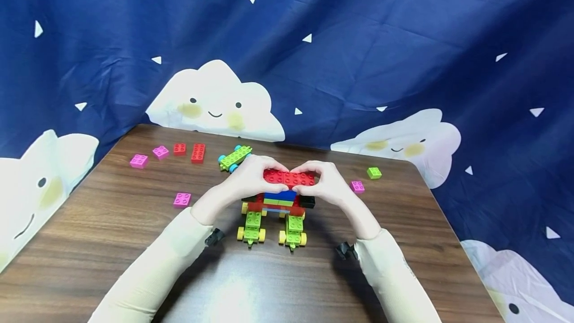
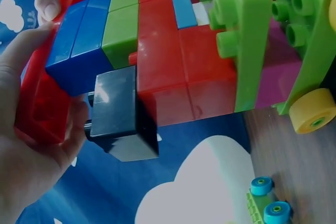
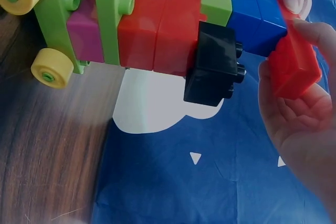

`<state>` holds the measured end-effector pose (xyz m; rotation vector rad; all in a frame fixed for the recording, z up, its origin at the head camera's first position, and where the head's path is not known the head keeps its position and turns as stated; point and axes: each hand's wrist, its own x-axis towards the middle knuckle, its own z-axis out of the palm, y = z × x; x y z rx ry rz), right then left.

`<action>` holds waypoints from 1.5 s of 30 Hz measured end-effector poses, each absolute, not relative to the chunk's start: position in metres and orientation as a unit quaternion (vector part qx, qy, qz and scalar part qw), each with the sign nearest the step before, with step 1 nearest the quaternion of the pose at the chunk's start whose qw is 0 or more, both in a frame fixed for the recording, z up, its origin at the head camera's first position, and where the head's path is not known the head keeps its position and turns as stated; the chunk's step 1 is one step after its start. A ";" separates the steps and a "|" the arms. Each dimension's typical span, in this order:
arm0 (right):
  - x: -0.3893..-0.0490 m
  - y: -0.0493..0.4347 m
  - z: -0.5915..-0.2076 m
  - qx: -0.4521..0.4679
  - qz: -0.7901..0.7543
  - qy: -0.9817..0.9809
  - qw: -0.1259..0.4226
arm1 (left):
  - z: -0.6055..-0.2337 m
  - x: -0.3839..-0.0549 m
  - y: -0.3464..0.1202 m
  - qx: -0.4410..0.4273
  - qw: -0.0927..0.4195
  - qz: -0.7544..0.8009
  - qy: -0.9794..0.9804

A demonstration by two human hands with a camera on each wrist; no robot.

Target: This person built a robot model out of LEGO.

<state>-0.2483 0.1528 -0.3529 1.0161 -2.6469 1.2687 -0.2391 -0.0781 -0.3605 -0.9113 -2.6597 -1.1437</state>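
Pale left sleeve (image 1: 154,268) and right sleeve (image 1: 396,278) nearest, resting low over the brown tabletop (image 1: 134,243). Both run forward to a wheeled brick build (image 1: 278,202) in the middle of the board. Left hand (image 1: 251,176) and right hand (image 1: 325,179) each clamp one end of the red bar (image 1: 299,178) topping it, thumbs on one long side, fingers on the other; the tips of the two hands almost meet midway. Key relation: the bar's long axis runs left to right, straight between the palms, so it lies inward from either grip, neither hand nearer. Directly beneath, the narrower blue bricks (image 2: 89,35), then lime bricks (image 2: 123,22); the bar overhangs the blue at both ends. It touches the blue; whether fully seated I cannot tell. Just below one overhang, a black brick (image 3: 215,56) juts sideways, studs toward the bar. Two lime chassis (image 1: 253,221) on yellow wheels face the person. Just beyond the left hand, a lime car base (image 1: 236,156) with blue wheels; near the right, one pink brick (image 1: 357,187).
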 end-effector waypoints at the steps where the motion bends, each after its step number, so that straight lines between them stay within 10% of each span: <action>1: -0.248 0.153 -0.353 0.327 0.410 -0.852 0.017 | -0.361 -0.239 -0.078 -0.305 0.059 -0.373 -0.874; 45: -0.246 0.154 -0.353 0.333 0.401 -0.853 0.017 | -0.318 -0.262 -0.156 -0.278 0.112 -0.396 -0.868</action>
